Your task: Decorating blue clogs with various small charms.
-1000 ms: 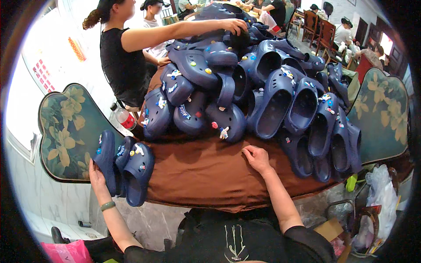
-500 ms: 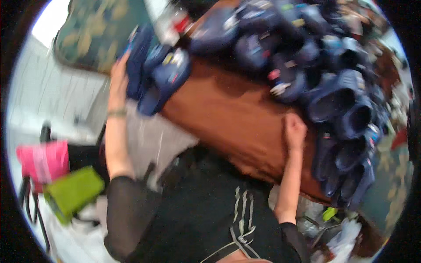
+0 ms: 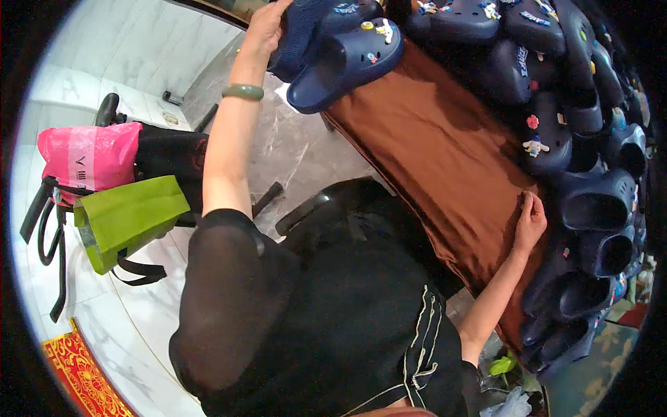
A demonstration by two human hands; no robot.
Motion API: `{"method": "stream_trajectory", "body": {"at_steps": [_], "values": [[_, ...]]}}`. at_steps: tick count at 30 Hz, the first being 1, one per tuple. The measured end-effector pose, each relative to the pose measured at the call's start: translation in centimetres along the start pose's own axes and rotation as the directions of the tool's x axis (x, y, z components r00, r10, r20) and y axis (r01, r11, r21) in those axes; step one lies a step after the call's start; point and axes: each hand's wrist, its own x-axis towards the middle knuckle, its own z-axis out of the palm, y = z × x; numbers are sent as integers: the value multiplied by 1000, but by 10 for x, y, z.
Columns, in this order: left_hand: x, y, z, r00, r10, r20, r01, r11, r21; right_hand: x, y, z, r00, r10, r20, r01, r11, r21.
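Note:
At the upper left, my left hand (image 3: 267,29) is closed on the outer side of a bunch of navy clogs, its fingers partly hidden behind them. The nearest navy clog (image 3: 354,62) has a white character charm and small round charms on its holed upper. My right hand (image 3: 531,224) rests low over the brown cloth (image 3: 445,160), its fingers curled and pressed together. Whatever it may pinch is too small to make out. Close by it, a large pile of navy clogs (image 3: 601,198) with charms covers the right side of the cloth.
To the left, a pink plastic package (image 3: 94,156) and a green bag (image 3: 135,219) sit on a black-framed chair or cart. A red and gold printed sheet (image 3: 87,372) lies at the lower left. Plastic bags (image 3: 511,403) are under the table's right end.
The view has turned and sharpened, shifting the table and pile rightward. My left hand keeps hold of the clogs, now at the upper edge. My right hand remains curled near the pile.

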Motion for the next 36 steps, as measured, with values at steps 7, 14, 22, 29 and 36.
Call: {"method": "stream_trajectory", "body": {"at_steps": [7, 14, 22, 29, 36], "values": [[-32, -13, 11, 989, -69, -129, 68, 998, -14, -6, 21, -6, 999, 14, 33, -16, 998, 65], [-27, 5, 32, 989, -43, -144, 62, 990, 126, 6, 28, -1, 999, -40, -16, 39, 997, -72], [20, -8, 11, 994, -96, -50, 95, 995, -16, 9, 38, -1, 999, 44, 29, -46, 996, 78], [-9, 20, 23, 981, -159, 110, 171, 979, -113, -1, 61, -4, 999, 54, 4, -54, 997, 45], [-106, 99, 19, 830, -490, 267, 143, 649, 747, 8, 36, -1, 999, 44, 26, -46, 997, 54]]}}
